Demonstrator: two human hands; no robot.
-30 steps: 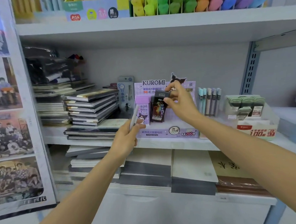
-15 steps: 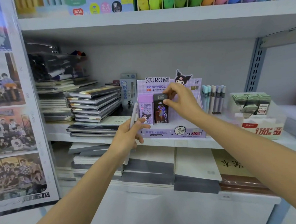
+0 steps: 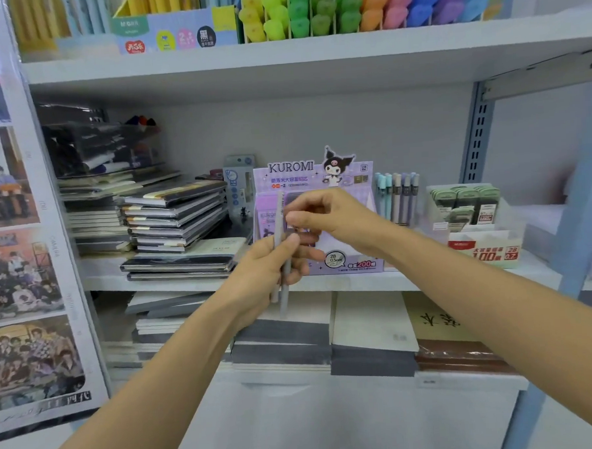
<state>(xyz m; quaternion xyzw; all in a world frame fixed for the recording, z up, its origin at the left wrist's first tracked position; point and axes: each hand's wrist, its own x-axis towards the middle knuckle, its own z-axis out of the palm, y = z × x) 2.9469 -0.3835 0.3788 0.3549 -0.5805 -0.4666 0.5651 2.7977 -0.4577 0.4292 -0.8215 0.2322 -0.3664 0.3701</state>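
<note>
We're at the Kuromi display box [image 3: 354, 183], which sits on the middle shelf [image 3: 410, 281]. Our left grip [image 3: 268, 270] is up in front of the box's left half. Its fingers and thumb are curled round a slim grey pen [image 3: 283, 290] and hold it upright. The pen's top end shows against the lilac packs [image 3: 266, 219] in the box, and its lower end pokes down past the shelf edge.

Our right grip [image 3: 325, 219] comes in from the right, also in front of the box. Its fingers are curled, with the tips just beside the pen's upper part. We cannot tell whether they touch the pen, or whether that grip holds anything at all.

Left of the box lies a stack of notebooks [image 3: 177, 216]. Just right of it stands a row of pastel pens [image 3: 398, 198], and further right is a carton of green-capped packs [image 3: 465, 201]. Above the box, on the upper shelf, bright highlighters [image 3: 345, 12] run from yellow to purple. Below it lie flat books [image 3: 372, 326].
</note>
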